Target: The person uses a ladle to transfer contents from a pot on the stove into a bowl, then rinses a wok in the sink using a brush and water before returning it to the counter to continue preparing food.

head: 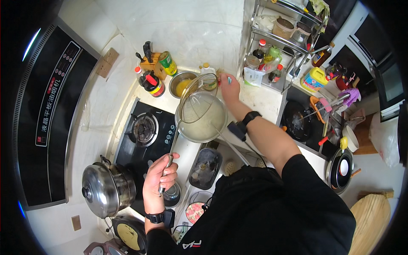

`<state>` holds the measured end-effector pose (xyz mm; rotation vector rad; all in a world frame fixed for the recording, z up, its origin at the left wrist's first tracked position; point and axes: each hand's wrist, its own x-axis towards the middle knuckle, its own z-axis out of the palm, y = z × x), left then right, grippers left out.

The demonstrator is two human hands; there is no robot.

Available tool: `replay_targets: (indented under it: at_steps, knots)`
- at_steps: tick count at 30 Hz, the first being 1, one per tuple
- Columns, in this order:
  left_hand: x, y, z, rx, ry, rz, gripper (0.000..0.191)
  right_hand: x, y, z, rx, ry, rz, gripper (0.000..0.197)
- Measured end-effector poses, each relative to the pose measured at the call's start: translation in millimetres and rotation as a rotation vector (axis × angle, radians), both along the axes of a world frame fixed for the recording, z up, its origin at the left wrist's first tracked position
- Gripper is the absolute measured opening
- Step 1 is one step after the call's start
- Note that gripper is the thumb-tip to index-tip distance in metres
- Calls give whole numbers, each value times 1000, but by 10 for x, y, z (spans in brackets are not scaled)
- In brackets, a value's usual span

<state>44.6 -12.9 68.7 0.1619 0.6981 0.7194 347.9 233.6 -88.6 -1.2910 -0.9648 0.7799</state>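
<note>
My left hand (162, 173) is closed around the metal handle of a wire-mesh strainer (199, 98). The strainer's round mesh head is tilted above a large metal bowl (224, 119) of cloudy, pale liquid. My right hand (230, 87) is beyond the bowl, beside the strainer's far rim, with its fingers partly curled around something small that I cannot make out. A long, thin metal utensil (231, 146) leans on the bowl's near rim, its lower end in the liquid. Behind the bowl stands a metal pot (172, 86) holding yellow liquid.
A black gas hob (127, 159) lies left, with a lidded steamer pot (103, 188). Sauce bottles (156, 85) and a knife block (155, 63) stand behind. Right are a metal rack (280, 38) and a sink with a black pan (296, 121) under running water. An open drawer shows below.
</note>
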Motion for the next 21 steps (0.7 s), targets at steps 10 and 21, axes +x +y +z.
replay_targets:
  at_steps: [10,21]
  knots:
    - [-323,-170,40,-23,5,-145,31,403,-21,984,-629,-11,1290,32]
    - [-379,-235,9,-37,-69,-163,33,442,79,695,-703,51,1386,34]
